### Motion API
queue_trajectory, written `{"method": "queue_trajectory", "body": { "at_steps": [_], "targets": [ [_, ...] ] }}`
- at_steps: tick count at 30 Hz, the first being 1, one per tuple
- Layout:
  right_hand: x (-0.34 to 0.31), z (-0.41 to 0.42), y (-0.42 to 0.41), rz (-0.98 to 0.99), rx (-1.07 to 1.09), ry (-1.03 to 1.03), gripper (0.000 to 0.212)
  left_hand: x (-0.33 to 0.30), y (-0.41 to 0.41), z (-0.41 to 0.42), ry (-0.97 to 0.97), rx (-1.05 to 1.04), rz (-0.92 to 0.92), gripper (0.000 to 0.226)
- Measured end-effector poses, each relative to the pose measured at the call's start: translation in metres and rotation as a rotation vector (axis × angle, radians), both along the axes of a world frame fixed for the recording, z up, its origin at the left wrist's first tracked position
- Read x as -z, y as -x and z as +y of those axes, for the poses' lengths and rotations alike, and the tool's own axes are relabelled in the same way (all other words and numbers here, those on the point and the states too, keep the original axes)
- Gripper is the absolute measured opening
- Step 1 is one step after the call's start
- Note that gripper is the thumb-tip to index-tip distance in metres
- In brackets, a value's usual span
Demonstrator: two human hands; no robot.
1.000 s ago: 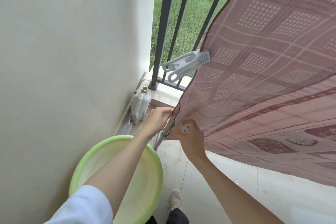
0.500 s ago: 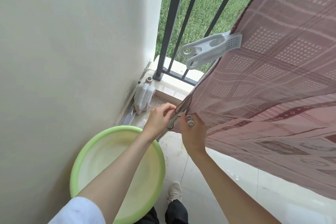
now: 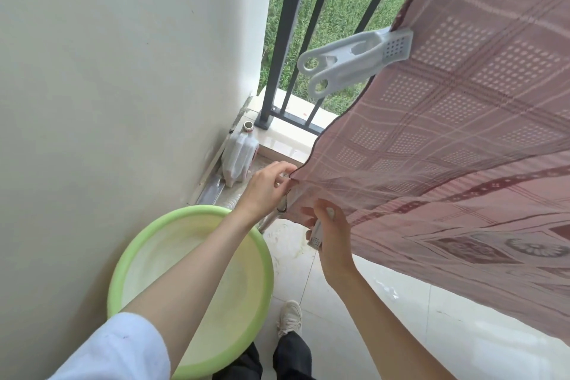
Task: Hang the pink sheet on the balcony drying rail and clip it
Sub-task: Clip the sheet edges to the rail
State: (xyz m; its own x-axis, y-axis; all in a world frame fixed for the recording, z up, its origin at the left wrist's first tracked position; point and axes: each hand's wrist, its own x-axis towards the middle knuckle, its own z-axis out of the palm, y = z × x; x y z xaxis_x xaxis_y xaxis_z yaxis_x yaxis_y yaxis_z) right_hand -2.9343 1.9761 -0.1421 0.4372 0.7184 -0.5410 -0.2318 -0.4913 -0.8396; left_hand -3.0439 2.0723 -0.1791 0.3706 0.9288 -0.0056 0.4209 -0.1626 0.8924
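The pink patterned sheet [image 3: 456, 139] hangs spread across the right side, draped over a metal drying rail whose end [image 3: 279, 210] pokes out below its corner. A large white clip [image 3: 354, 60] is clamped on the sheet's upper left edge. My left hand [image 3: 266, 187] pinches the sheet's corner at the rail end. My right hand [image 3: 328, 234], just right of it and against the sheet's lower edge, holds a second white clip [image 3: 316, 236], mostly hidden in the fingers.
A light green basin [image 3: 191, 284] stands on the tiled floor by the white wall at the left. A white plastic jug [image 3: 239, 154] sits in the corner by the black balcony railing [image 3: 290, 40]. My shoes [image 3: 290, 316] are below.
My right hand has drawn back from the sheet's corner and lowered slightly, with the white clip now showing in it. My left hand keeps its pinch on the corner. The view has shifted.
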Motion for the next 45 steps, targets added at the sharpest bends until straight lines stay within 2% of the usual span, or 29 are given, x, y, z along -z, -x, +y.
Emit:
{"method": "queue_trajectory", "body": {
  "at_steps": [2, 6, 11, 14, 19, 22, 24, 26, 30, 34, 40, 45],
  "targets": [
    [0.008, -0.006, -0.003, 0.175, 0.053, 0.024, 0.008, -0.003, 0.001, -0.003, -0.02, -0.013, -0.02, 0.021],
    [0.016, -0.013, -0.002, 0.326, 0.128, 0.068, 0.028, -0.007, -0.002, -0.004, -0.068, -0.073, -0.085, 0.017],
    [0.013, -0.018, 0.002, 0.275, 0.148, 0.175, 0.045, -0.012, -0.006, 0.004, -0.015, -0.135, -0.062, 0.008],
    [0.009, -0.019, 0.002, 0.42, 0.212, 0.131, 0.037, -0.014, -0.004, 0.005, 0.062, -0.131, -0.1, 0.006],
    [0.003, -0.023, 0.001, 0.632, 0.287, 0.07, 0.01, -0.02, -0.003, 0.01, 0.146, -0.114, -0.087, 0.012],
    [0.001, -0.025, 0.006, 0.752, 0.289, 0.034, 0.016, -0.028, 0.002, 0.014, 0.209, -0.073, -0.084, 0.021],
    [0.001, -0.023, 0.01, 0.842, 0.328, 0.0, 0.021, -0.033, 0.005, 0.016, 0.231, -0.043, -0.055, 0.016],
    [0.004, -0.02, 0.014, 0.916, 0.385, -0.015, 0.013, -0.037, 0.008, 0.018, 0.254, -0.04, -0.031, 0.015],
    [0.017, -0.014, 0.033, 0.871, 0.343, 0.076, 0.023, -0.039, 0.009, 0.019, 0.38, -0.082, -0.07, 0.015],
    [0.027, -0.007, 0.054, 0.984, 0.384, 0.026, 0.022, -0.048, 0.008, 0.018, 0.439, -0.092, -0.044, 0.013],
    [0.034, 0.004, 0.072, 1.096, 0.504, -0.094, 0.021, -0.057, 0.007, 0.015, 0.409, -0.135, 0.052, 0.017],
    [0.035, 0.005, 0.072, 1.096, 0.543, -0.084, 0.016, -0.06, 0.009, 0.009, 0.389, -0.116, 0.031, 0.013]
  ]
}}
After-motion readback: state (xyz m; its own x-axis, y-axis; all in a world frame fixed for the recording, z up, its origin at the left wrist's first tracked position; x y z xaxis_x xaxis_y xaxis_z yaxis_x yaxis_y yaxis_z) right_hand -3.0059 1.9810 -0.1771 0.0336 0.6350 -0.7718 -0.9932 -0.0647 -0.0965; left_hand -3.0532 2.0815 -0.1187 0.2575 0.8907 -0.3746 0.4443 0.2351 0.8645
